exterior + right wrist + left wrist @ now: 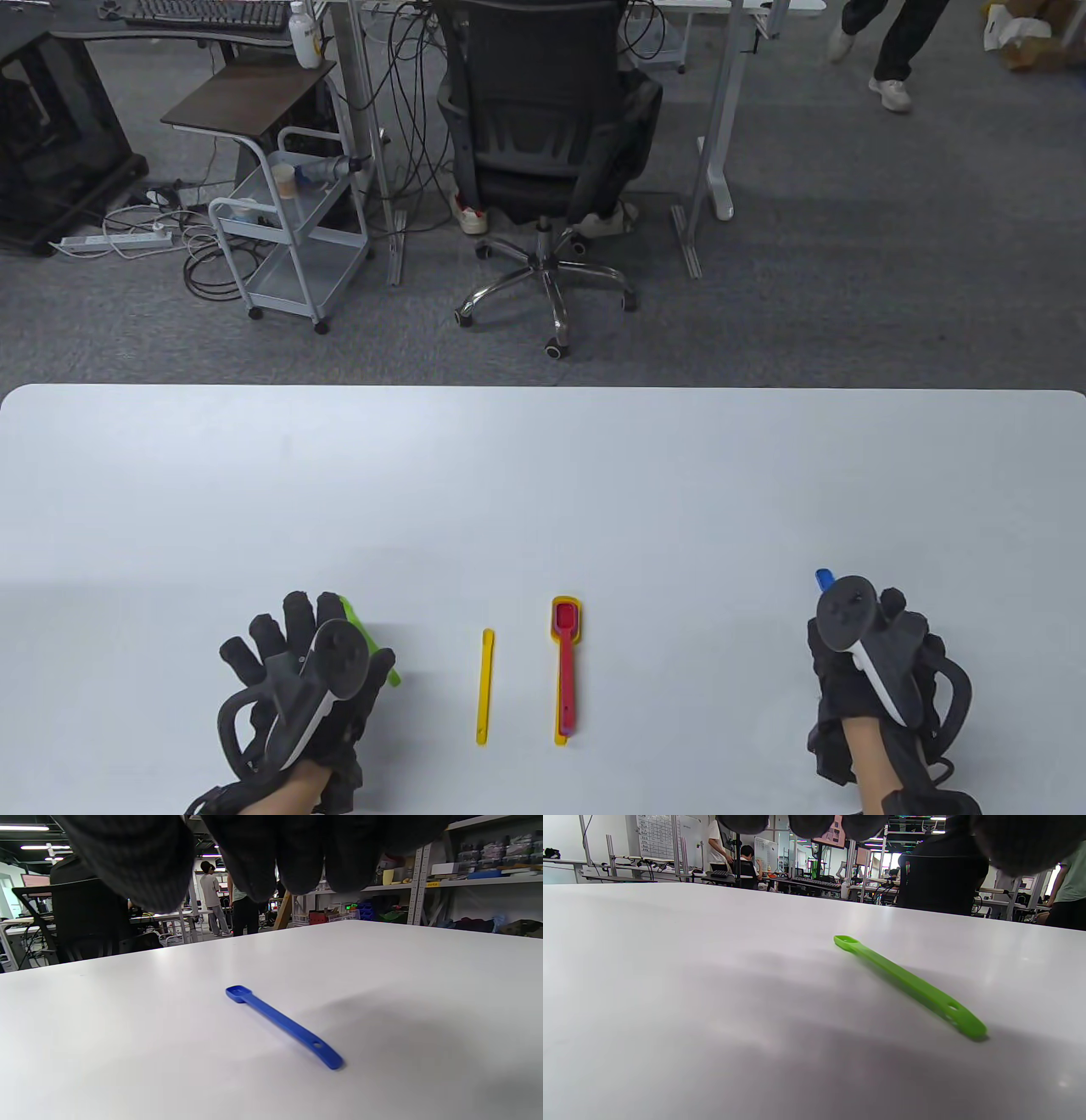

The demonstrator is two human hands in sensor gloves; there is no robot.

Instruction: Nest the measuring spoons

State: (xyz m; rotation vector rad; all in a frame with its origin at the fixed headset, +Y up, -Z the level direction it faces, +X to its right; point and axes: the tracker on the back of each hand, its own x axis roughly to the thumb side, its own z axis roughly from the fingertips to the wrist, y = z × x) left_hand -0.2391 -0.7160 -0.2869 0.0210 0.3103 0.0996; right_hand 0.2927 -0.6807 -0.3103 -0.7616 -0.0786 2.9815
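On the white counter [543, 475] the measuring spoons lie spread along the near edge, between and under the two gloved hands. The left hand [297, 679] hovers over the green spoon [908, 984], whose tip pokes out past the fingers in the table view; from the left wrist view the spoon lies flat on the counter below the fingertips [810, 823], and nothing touches it. The right hand [874, 671] hangs the same way over the blue spoon [282, 1023], only its end showing beyond the tracker from above, and in the right wrist view it too lies flat and free, the gloved fingers [258, 857] above it and apart from it. Both hands hold nothing, fingers loosely extended rather than curled into a grip. Between the hands, well apart from either, lie two more pieces side by side, handles running toward the near edge: a thin yellow spoon [484, 686] on the left, and just right of it a red spoon [566, 662] sitting nested inside a larger yellow spoon [579, 604], whose rim frames the red bowl. The green spoon is a slim bright strip with a tiny oval bowl at the far end and holes at the near end of the handle. The blue one is similar, with a small squarish bowl and one hole near the handle end.
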